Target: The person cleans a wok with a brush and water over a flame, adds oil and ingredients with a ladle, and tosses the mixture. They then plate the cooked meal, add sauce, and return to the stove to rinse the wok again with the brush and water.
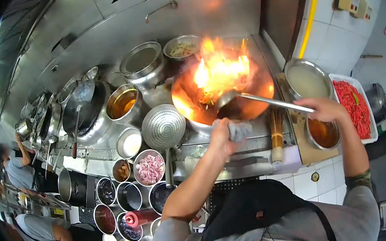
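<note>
My left hand point(222, 138) is closed on a folded grey cloth point(239, 131) at the near rim of a wok point(263, 96). Any wok handle under the cloth is hidden. Tall orange flames point(223, 68) rise from inside the wok and cover most of the food. My right hand point(324, 109) grips the end of a long-handled metal ladle point(272, 101). The ladle's bowl hangs over the near part of the wok, tilted. A bamboo wok brush point(276, 134) lies on the stove ledge between my two hands.
Left of the wok are a perforated skimmer point(164, 126), a pot of amber liquid point(123, 102) and a bowl of sliced onions point(149, 167). At right stand a pot of cloudy liquid point(308, 80) and a white basket point(373, 133) of red peppers. Two other people work far left.
</note>
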Demonstrator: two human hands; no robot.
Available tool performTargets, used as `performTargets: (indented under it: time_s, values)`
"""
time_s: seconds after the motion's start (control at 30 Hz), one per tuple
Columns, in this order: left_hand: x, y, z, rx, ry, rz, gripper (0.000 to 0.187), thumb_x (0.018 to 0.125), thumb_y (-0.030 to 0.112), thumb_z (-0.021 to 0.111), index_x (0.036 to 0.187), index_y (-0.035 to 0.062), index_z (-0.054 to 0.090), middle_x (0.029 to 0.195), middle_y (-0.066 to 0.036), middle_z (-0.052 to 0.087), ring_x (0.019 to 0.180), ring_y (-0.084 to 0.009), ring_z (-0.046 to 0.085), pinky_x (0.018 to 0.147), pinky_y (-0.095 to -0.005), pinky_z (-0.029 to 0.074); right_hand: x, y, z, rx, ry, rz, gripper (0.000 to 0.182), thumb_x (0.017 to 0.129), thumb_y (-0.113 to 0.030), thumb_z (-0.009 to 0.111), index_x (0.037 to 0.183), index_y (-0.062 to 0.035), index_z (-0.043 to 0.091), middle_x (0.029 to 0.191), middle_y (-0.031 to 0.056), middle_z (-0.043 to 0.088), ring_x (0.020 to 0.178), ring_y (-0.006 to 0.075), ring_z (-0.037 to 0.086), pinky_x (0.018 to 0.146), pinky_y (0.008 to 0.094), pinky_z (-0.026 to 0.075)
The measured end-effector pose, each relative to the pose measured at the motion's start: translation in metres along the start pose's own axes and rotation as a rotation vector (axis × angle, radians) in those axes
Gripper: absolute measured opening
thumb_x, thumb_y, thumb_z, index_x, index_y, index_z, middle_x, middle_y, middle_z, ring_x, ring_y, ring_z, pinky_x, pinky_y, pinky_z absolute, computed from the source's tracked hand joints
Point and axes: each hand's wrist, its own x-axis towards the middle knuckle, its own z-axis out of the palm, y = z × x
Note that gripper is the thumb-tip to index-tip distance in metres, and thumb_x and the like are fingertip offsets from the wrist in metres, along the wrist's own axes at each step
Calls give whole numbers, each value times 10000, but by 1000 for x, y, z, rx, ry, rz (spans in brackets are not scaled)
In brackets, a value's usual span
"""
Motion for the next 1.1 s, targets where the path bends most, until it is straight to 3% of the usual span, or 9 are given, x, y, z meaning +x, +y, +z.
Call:
performTargets:
  time_s: [0.03, 0.13, 0.27, 0.4, 0.6, 0.7, 0.73, 0.8, 1.1]
  values:
    - [15, -4, -5, 11, -16, 15, 206, 925, 164, 453, 766, 78, 553, 778, -141, 614, 768, -330, 641, 732, -498, 533, 15, 20, 15, -157, 131, -185, 623, 841, 7, 597, 1430, -176, 511, 1159, 176, 687, 1016, 277, 672, 891, 365, 514]
    - [48, -37, -52, 75, -225, 78, 252, 915, 134, 473, 1105, 61, 620, 1033, -164, 662, 936, -319, 649, 833, -500, 538, 34, 10, 48, -263, 207, 130, 629, 850, -11, 583, 1446, -189, 488, 1093, 234, 675, 980, 376, 664, 877, 407, 508]
    - [-59, -60, -27, -22, 8, 168, 467, 912, 63, 472, 1378, 59, 434, 1219, -178, 582, 1100, -306, 611, 988, -477, 516, -14, -5, 25, -466, 298, -48, 618, 836, -53, 603, 1422, -230, 517, 1280, 204, 616, 1160, 375, 598, 1012, 418, 458]
    - [-23, 6, -3, -21, 111, -73, 154, 930, 191, 502, 1035, 86, 541, 1021, -151, 641, 909, -321, 660, 800, -518, 544, -17, -21, -5, -224, 43, 77, 603, 830, -80, 618, 1412, -204, 524, 1298, 192, 609, 1188, 358, 581, 1028, 394, 447]
    - [5, -25, -30, 138, 35, 20, 289, 936, 166, 493, 1198, 55, 539, 1206, -147, 603, 1076, -331, 619, 906, -540, 524, 13, -69, 46, -314, 144, 414, 594, 845, -61, 601, 1416, -203, 521, 1212, 217, 638, 1103, 364, 616, 965, 418, 472]
    - [-16, -55, -58, 1014, -224, 895, 317, 984, 197, 464, 1257, 42, 509, 1271, -151, 571, 1122, -328, 604, 926, -554, 525, -16, 5, 78, -156, 468, -174, 603, 879, -5, 579, 1455, -145, 466, 1006, 173, 686, 770, 303, 675, 712, 400, 536]
    - [-26, -48, -51, 1034, -178, 883, 325, 994, 214, 458, 1265, 42, 507, 1266, -156, 576, 1125, -329, 602, 927, -554, 525, -14, -2, 74, 117, 402, -44, 611, 888, 1, 575, 1468, -131, 436, 967, 145, 660, 707, 254, 637, 647, 372, 525]
    - [-29, -23, -29, -78, 24, -62, 327, 1020, 261, 437, 1266, 60, 513, 1256, -157, 591, 1118, -332, 599, 936, -570, 503, -30, -30, 78, 673, 207, 285, 629, 907, 13, 569, 1494, -103, 377, 888, 89, 608, 580, 156, 559, 518, 316, 503]
    - [-23, -17, -17, 41, -4, 221, 471, 867, 161, 584, 1296, 36, 437, 1155, -143, 595, 1083, -285, 581, 954, -493, 471, -20, -100, 37, 1013, 275, 256, 570, 933, -62, 522, 1467, -27, 323, 857, 48, 521, 565, 103, 492, 428, 289, 461]
